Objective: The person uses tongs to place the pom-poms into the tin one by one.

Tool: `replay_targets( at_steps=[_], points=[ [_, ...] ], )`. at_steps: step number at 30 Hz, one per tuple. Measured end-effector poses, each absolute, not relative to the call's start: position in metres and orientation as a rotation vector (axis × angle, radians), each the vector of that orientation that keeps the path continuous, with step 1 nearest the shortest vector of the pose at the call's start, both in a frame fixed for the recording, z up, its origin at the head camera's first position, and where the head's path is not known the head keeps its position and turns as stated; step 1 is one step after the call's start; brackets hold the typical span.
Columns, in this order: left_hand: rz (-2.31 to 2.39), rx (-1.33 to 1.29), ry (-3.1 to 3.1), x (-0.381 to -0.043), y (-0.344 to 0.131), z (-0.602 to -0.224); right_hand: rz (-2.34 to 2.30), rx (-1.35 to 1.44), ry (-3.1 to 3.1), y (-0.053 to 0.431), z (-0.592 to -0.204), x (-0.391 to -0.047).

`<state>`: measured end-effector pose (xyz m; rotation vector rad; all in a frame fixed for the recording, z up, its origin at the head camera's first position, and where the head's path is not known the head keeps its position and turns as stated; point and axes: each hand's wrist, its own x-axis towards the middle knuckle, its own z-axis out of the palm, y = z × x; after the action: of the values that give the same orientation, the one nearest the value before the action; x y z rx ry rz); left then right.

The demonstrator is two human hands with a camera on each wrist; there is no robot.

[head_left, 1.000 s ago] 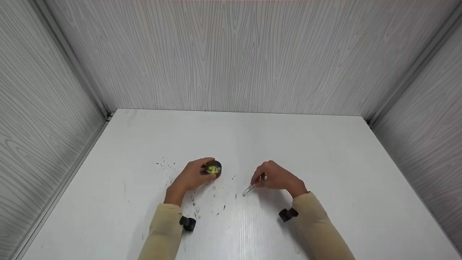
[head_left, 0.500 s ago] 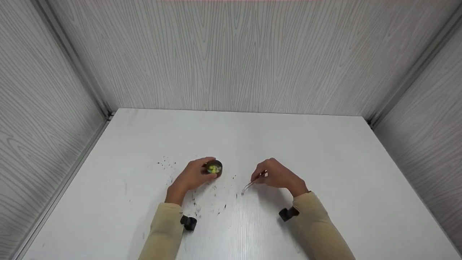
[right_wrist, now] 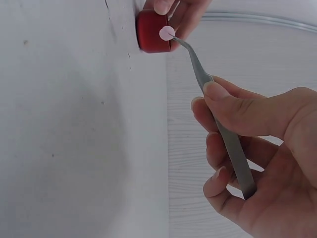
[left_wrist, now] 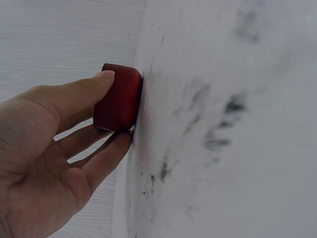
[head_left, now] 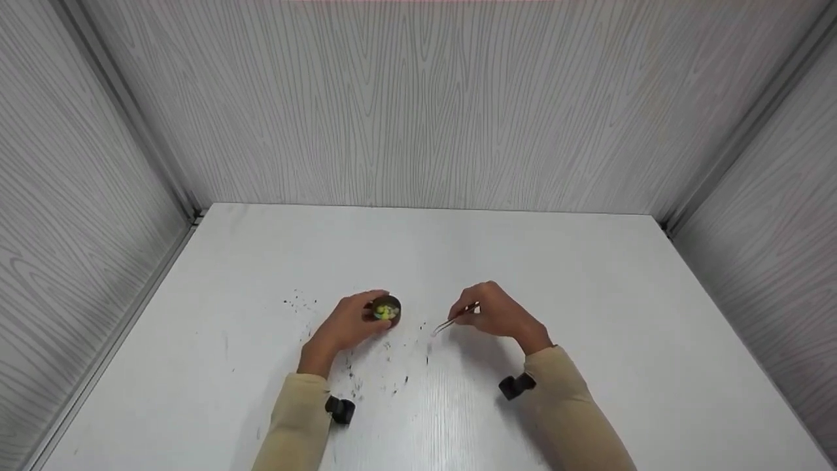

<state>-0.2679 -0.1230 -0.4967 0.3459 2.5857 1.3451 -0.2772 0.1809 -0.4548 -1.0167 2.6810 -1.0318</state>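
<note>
My left hand (head_left: 350, 322) grips a small round dark red cup (left_wrist: 119, 98) between thumb and fingers, its base at the white tabletop. Yellow, green and pale bits (head_left: 386, 313) show inside it in the head view. To the right, my right hand (head_left: 494, 311) pinches a pair of metal tweezers (right_wrist: 232, 144) with a bent tip. A small pale pink round piece (right_wrist: 167, 33) sits at the tweezer tip. In the right wrist view this piece overlaps the red cup; in the head view the tip hangs over the table, a short way right of the cup.
Dark smudges and specks (head_left: 353, 376) mark the white table (head_left: 556, 261) around the left hand. Grey wood-grain panels (head_left: 418, 104) stand behind the table and at both sides. A small black wrist camera (head_left: 516, 386) is on each sleeve.
My right hand has moved slightly up and to the left, carrying the tweezers and pink piece nearer the cup. The left hand stays in place with the cup.
</note>
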Motion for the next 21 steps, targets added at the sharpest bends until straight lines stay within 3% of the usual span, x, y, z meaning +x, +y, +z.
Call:
replay_targets(
  at_steps=[21],
  points=[
    [1.322, 0.340, 2.604, -0.266, -0.122, -0.494, -1.113, -1.054, 2.822, 0.150, -0.455, -0.283]
  ],
)
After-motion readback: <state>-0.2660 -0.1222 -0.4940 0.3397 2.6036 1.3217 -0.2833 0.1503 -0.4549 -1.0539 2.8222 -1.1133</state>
